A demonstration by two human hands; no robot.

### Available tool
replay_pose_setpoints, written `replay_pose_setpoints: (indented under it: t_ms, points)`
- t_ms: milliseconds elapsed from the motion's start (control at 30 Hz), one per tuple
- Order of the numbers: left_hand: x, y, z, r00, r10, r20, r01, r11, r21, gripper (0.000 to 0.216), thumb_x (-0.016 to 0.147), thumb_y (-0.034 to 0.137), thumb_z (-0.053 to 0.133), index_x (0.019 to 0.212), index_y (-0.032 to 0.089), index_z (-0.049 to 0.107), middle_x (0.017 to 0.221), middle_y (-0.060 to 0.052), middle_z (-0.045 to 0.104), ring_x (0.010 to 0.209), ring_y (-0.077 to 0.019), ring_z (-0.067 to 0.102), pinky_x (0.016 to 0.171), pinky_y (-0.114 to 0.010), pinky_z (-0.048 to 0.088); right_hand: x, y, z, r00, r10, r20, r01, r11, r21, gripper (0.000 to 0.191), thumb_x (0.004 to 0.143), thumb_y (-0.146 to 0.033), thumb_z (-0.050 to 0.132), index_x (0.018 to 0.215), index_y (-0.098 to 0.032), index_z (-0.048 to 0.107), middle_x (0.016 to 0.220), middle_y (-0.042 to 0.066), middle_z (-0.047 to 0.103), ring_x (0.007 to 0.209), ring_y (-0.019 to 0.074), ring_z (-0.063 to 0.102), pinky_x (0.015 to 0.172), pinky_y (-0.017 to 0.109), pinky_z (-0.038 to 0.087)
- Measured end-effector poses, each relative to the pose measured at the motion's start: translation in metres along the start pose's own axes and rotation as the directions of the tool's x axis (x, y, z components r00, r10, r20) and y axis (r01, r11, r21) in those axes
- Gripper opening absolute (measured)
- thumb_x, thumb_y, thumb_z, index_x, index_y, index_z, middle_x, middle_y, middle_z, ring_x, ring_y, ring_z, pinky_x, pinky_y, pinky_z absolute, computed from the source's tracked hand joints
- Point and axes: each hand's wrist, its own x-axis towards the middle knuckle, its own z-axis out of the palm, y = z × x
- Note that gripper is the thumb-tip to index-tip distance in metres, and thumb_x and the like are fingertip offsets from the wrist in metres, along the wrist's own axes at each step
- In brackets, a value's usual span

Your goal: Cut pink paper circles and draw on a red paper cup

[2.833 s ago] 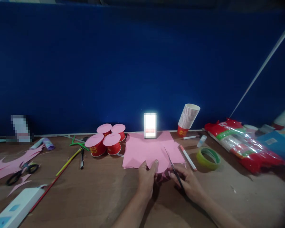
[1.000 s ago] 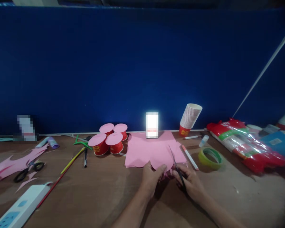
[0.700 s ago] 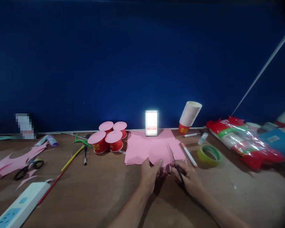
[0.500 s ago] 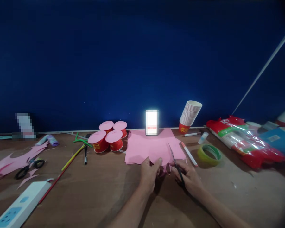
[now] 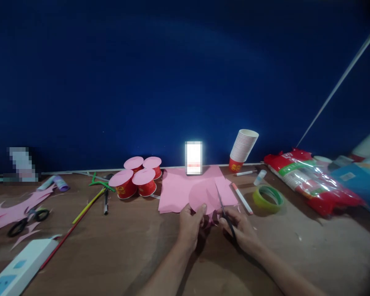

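Observation:
My left hand [image 5: 191, 224] pinches the near edge of a round piece of pink paper [image 5: 202, 197] between thumb and fingers. Close to its right, my right hand [image 5: 239, 226] is closed around the dark handles of a pair of scissors [image 5: 219, 196], blades pointing up and away from me. The paper disc is held in front of a stack of pink paper sheets [image 5: 169, 193]. Small pink scraps [image 5: 212, 222] lie between my hands. To the left, several red paper cups [image 5: 146, 189] stand with pink discs on top.
A tilted stack of paper cups [image 5: 244, 144], a marker [image 5: 242, 198], a tape roll [image 5: 267, 200] and a red plastic package [image 5: 311, 181] stand or lie to the right. Leftward are another pair of scissors [image 5: 29, 222], pipe cleaners [image 5: 89, 205] and a power strip [image 5: 23, 263].
The round pink paper now shows more fully above my left hand. My right hand still grips the scissors beside it. The whole view has shifted slightly, moving things a little left.

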Motion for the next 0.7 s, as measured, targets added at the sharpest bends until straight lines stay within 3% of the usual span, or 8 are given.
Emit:
replay_pose_setpoints:
  t_ms: [567,700]
  points:
    - [-0.0015,-0.0002,0.0021,1.0,-0.011,0.012,0.011,1.0,-0.019,0.038,0.059,0.045,0.076,0.069,0.014,0.056,0.043,0.008,0.042,0.038,-0.0041,0.032,0.038,-0.018,0.023,0.0002,-0.0058,0.0013,0.996,-0.069,0.048,0.071,0.997,-0.036,0.027,0.083,-0.044,0.056,0.078,-0.018,0.055,0.065,-0.002,0.047,0.059,0.0112,0.043,0.053,0.022,0.037]
    - [-0.0031,0.0021,0.0033,1.0,-0.02,0.011,0.021,1.0,-0.022,0.039,0.057,0.046,0.077,0.067,0.014,0.055,0.041,0.009,0.042,0.037,-0.0043,0.032,0.038,-0.018,0.023,-0.0001,-0.0035,0.0009,0.997,-0.076,0.019,0.076,0.996,-0.052,0.025,0.085,-0.042,0.055,0.084,-0.017,0.057,0.067,-0.001,0.05,0.059,0.0113,0.045,0.054,0.022,0.038]
